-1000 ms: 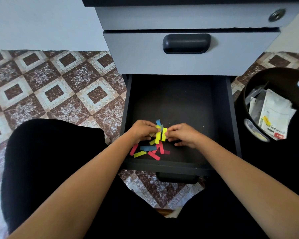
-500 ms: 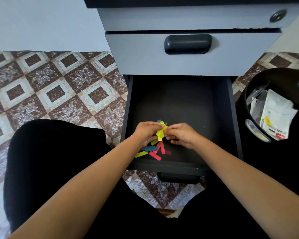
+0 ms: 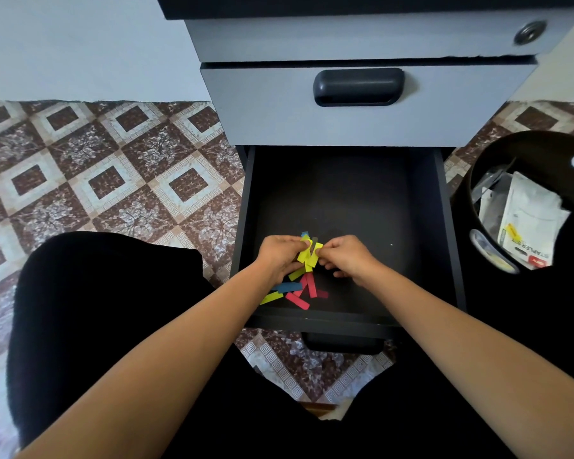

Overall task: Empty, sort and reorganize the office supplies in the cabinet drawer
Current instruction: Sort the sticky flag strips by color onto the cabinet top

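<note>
Several yellow strips (image 3: 307, 256) bunched and pinched from both sides: left hand (image 3: 279, 256) curled round one edge, right hand (image 3: 345, 258) nipping the other. Just below, near the front of the open drawer (image 3: 345, 200), more loose strips (image 3: 297, 300) in red, blue and yellow, overlapping. Above, a shut grey drawer (image 3: 279, 104). At right, a black bin (image 3: 527, 147) holding white packets (image 3: 531, 220).

Open black drawer (image 3: 345, 193), centre: left hand (image 3: 279, 256) and right hand (image 3: 345, 260) pinching yellow paper strips (image 3: 307, 255); loose strips (image 3: 295, 294), red, blue, yellow, at 6 o'clock of them; black bin (image 3: 487, 167) at 3 o'clock.
</note>
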Demonstrator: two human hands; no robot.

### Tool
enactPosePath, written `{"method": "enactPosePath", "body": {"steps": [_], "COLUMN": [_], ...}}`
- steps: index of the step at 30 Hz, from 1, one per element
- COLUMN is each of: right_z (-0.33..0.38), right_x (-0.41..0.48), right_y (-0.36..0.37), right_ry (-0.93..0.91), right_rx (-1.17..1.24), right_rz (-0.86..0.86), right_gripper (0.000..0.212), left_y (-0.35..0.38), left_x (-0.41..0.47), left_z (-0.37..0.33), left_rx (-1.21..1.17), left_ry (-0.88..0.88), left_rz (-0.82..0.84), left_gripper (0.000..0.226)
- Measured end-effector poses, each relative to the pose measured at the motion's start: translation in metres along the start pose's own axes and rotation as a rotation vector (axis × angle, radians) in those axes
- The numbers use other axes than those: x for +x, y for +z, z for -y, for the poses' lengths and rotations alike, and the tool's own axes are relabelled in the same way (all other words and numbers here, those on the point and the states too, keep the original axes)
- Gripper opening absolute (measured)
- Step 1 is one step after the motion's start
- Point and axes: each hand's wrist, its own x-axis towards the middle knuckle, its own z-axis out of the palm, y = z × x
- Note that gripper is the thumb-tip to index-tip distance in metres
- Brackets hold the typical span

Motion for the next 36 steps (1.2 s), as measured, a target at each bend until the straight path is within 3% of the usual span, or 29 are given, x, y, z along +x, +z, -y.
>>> {"method": "enactPosePath", "body": {"steps": [12, 20, 31, 36], "right_z": [0.004, 0.003, 0.005, 0.007], "right_x": [-0.005, -0.004, -0.003, -0.003], "right_y": [-0.003, -0.002, -0.001, -0.008], "right_ry": [-0.014, -0.025, -0.052, -0.046], "right_rx": [0.118, 0.118, 0.169, 0.175], "right_rz": [0.102, 0.114, 0.012, 0.05], "right_gripper": [0.014, 0.013, 0.013, 0.008], "left_y": [0.002, 0.002, -0.001, -0.001], "left_x": [-0.004, -0.009, -0.008, -0.01], "left_z": [-0.003, -0.008, -0.007, -0.01], "left_rx": [-0.103, -0.116, -0.134, -0.166], "left_ry": [-0.032, -0.056, -0.039, -0.056], "left_rz": [-0.02, 0.017, -0.012, 0.007], "left_gripper": [0.005, 0.023, 0.01, 0.01]}}
